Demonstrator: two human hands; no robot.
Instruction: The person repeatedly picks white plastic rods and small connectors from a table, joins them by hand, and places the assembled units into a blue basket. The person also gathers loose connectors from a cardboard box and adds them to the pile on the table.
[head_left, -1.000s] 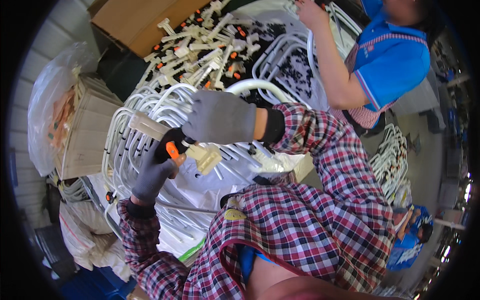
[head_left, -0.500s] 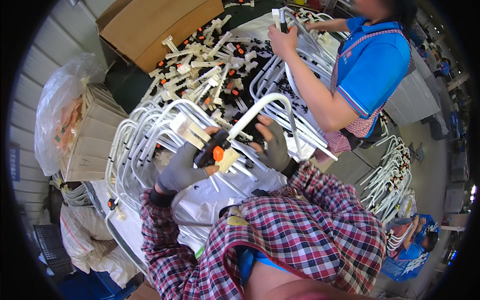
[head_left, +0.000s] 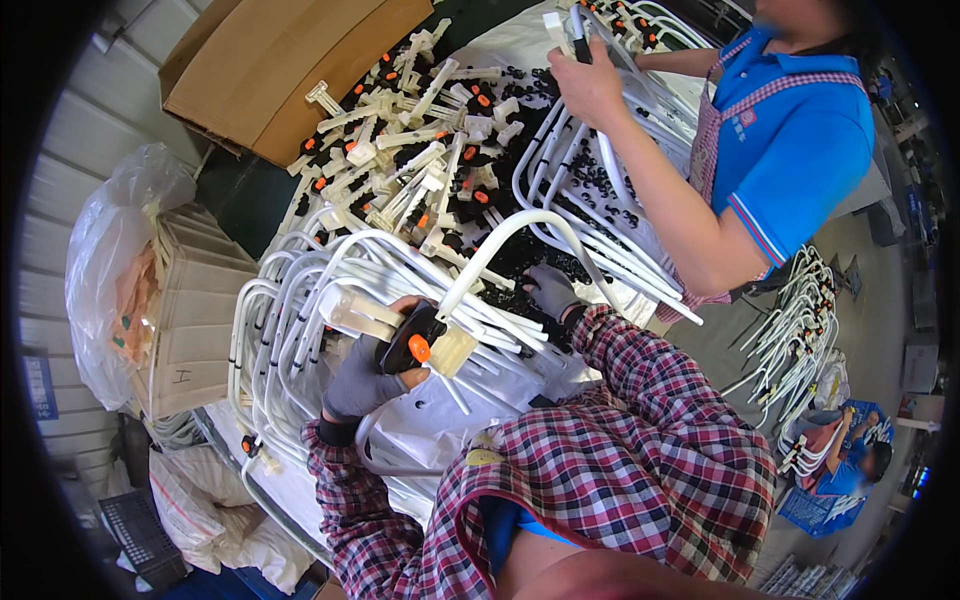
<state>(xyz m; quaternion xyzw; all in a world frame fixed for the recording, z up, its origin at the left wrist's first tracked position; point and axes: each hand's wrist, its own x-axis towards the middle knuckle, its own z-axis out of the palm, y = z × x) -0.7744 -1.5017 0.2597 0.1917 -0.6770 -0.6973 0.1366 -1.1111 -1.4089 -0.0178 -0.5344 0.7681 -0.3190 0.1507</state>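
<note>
My left hand, in a grey glove with bare fingertips, is closed around a black and cream plastic clamp with an orange button. A bent white tube is joined to the clamp's black part and arches up to the right. My right hand, also gloved, is at the pile of small black clips, beneath the arch. Its fingers look apart, and nothing shows in them. Several bent white tubes with black bands lie stacked beside my left hand. Beyond them is a heap of cream clamps with orange buttons.
A co-worker in a blue shirt holds a tube across the table at the right. A cardboard box stands at the back left. Nearer on the left are a plastic-lined carton and white sacks. More tubes lie at the right.
My right hand has moved away from the clamp and tube, reaching lower right to the black clips. My left hand still holds the clamp. The whole view has shifted slightly.
</note>
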